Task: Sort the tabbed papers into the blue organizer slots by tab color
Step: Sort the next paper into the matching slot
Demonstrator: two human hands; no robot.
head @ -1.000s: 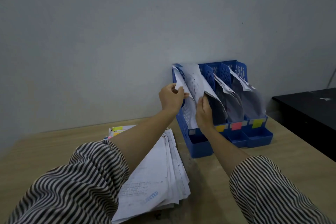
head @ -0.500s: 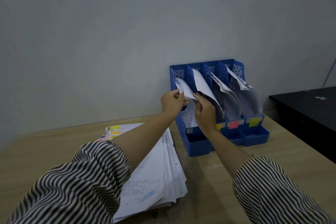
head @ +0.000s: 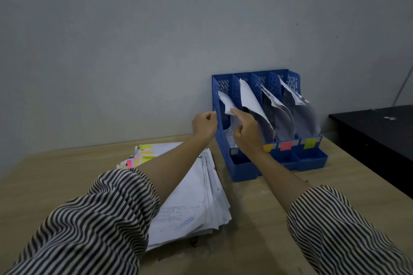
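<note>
One paper stack (head: 190,198) lower centre on table (head: 257,219). Left hand (head: 203,126) mid-frame, fingers curled, holding nothing, beside blue organizer (head: 245,168). Right hand (head: 245,134) pinches sheet (head: 225,101) in its leftmost slot, centre-right.

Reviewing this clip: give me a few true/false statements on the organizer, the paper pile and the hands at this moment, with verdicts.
1. The blue organizer stands against the wall. True.
2. The paper pile lies right of the organizer. False: it lies left of it.
3. The right hand touches the paper in the leftmost slot. True.
4. The left hand rests flat on the pile. False: it is raised beside the organizer's left wall.
</note>
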